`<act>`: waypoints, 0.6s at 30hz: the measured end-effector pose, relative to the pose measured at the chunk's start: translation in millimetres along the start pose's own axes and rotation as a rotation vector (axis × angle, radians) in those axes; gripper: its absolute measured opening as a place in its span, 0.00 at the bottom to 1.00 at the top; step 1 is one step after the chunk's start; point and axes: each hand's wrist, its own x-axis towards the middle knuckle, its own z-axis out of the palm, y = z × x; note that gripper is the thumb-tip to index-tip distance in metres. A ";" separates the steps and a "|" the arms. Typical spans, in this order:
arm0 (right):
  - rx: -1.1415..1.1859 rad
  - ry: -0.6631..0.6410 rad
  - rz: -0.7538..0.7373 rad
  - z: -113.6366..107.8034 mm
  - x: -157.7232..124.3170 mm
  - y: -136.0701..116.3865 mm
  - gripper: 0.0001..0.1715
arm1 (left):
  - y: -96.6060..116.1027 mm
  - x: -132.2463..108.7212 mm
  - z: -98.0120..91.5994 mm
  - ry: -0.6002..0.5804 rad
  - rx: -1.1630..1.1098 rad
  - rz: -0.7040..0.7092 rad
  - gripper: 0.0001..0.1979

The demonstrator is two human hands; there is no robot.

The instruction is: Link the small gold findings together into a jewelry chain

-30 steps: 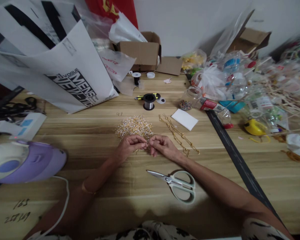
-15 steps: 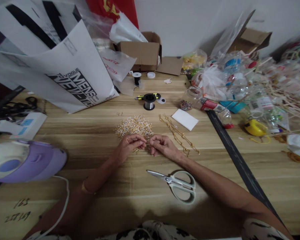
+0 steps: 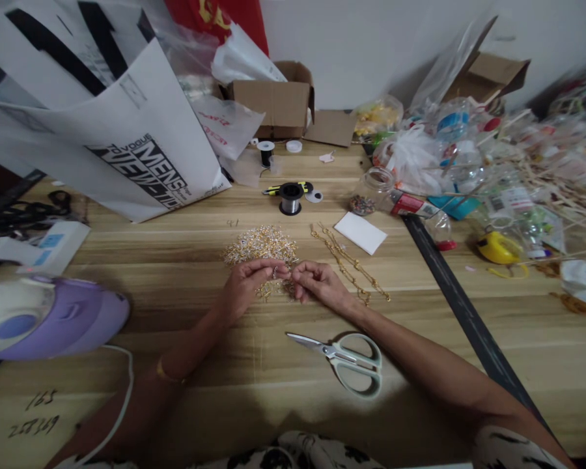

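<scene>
My left hand (image 3: 248,281) pinches a small silvery metal piece (image 3: 275,271) between thumb and fingers, its index finger stretched toward the right. Closed in a pinch beside it, my right hand (image 3: 320,281) has its fingertips almost against the left ones; what it holds is too small to make out. Just beyond both hands lies a pile of tiny gold and silver beads or findings (image 3: 261,244), some of it showing below the fingers. A gold chain (image 3: 344,257) is laid out right of the pile. Nearer me rest scissors (image 3: 354,361) with pale green handles, blades pointing left.
Behind the pile stand a wire spool (image 3: 290,198), a yellow cutter (image 3: 273,190) and a jar of beads (image 3: 366,195). A white card (image 3: 360,232) lies right. Bottles and bags crowd the far right; a white shopping bag (image 3: 127,143) and purple device (image 3: 78,316) stand left.
My left fingers have straightened and shifted slightly, so the silvery piece shows between them and more small pieces show beneath. My right hand stays nearly in place.
</scene>
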 end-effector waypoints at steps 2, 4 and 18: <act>0.004 -0.005 0.013 0.3 -0.1 -0.3 0.18 | 2.5 -0.8 2.1 0.009 -0.002 0.024 0.10; 0.024 -0.020 0.037 0.7 -0.1 0.2 0.18 | 4.5 -1.8 3.6 0.002 0.018 0.046 0.10; 0.137 -0.127 0.057 -1.1 1.6 6.1 0.19 | 6.1 -5.5 5.7 -0.127 0.178 0.069 0.13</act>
